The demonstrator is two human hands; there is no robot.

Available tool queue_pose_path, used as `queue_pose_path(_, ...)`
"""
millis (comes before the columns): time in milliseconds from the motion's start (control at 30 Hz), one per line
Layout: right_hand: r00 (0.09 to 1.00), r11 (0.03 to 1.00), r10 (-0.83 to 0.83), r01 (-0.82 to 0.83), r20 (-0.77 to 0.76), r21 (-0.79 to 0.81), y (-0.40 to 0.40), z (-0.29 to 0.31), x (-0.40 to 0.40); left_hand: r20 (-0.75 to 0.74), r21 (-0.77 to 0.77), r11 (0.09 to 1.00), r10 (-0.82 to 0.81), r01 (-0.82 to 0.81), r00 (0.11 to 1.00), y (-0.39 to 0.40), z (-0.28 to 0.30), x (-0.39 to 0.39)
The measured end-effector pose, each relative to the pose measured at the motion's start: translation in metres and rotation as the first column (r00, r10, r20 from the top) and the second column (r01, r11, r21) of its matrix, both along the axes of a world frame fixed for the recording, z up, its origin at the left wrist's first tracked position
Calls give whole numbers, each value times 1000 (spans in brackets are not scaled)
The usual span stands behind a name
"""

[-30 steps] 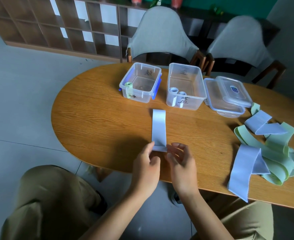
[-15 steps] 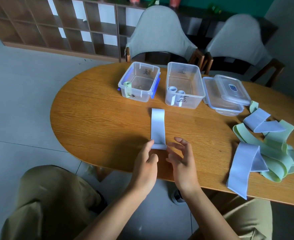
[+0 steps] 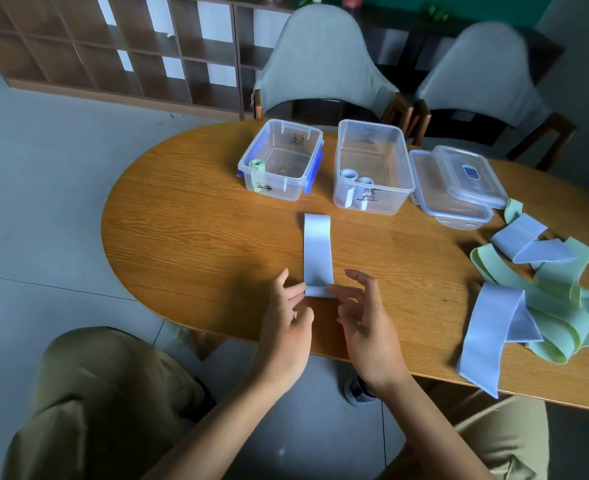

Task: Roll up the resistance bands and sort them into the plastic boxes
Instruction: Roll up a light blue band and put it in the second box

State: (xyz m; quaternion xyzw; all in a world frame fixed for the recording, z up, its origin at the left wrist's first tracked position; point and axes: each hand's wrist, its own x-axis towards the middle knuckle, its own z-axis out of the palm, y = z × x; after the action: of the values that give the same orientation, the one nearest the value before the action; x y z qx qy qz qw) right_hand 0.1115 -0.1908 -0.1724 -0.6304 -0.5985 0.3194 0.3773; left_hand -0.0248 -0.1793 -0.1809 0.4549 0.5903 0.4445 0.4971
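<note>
The oval wooden table (image 3: 196, 237), its surface a warm orange grain, carries everything the sorting needs. At its right end lies the loose heap of flat pale-blue and pale-green resistance bands (image 3: 542, 296), soft matte strips looped over one another and one hanging past the table edge; judging by its bulk, most of the work is left. At the far side stand two clear plastic boxes, open and marked in black pen: the box with blue side clips (image 3: 282, 161) holds one green roll (image 3: 258, 164) in its near-left corner, and the taller plain box (image 3: 372, 168) beside it holds two pale-blue rolls (image 3: 355, 176) against its near wall. Two clear lids (image 3: 459, 181) are stacked just right of them. The pale-blue band being worked (image 3: 317, 251) lies flat and straight in front of the boxes, with only a first narrow turn folded over at its near end. The left hand (image 3: 286, 327) and right hand (image 3: 365, 323) flank that fold, fingertips touching its two corners, fingers relaxed and not closed round anything.
</note>
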Motion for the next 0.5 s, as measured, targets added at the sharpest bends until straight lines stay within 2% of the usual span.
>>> queue_pose_path(133,995,999,33,-34,96,6,1,2,0,-36,3,1000,-20,20,999,-3,4,2)
queue_pose_path(267,999,999,28,-28,-17,-38,4,-2,6,-2,1,1000,-8,8,1000,-2,2,1)
queue_pose_path(333,999,998,35,-36,-21,-54,5,-4,9,-17,-1,1000,-9,9,1000,0,2,1)
queue_pose_path(433,997,997,68,-66,41,-31,8,-4,10,-153,46,996,-67,75,986,-1,1,-1)
queue_pose_path(500,991,997,80,-81,104,6,10,-4,8,-369,132,977,-110,169,923,-3,-4,-6)
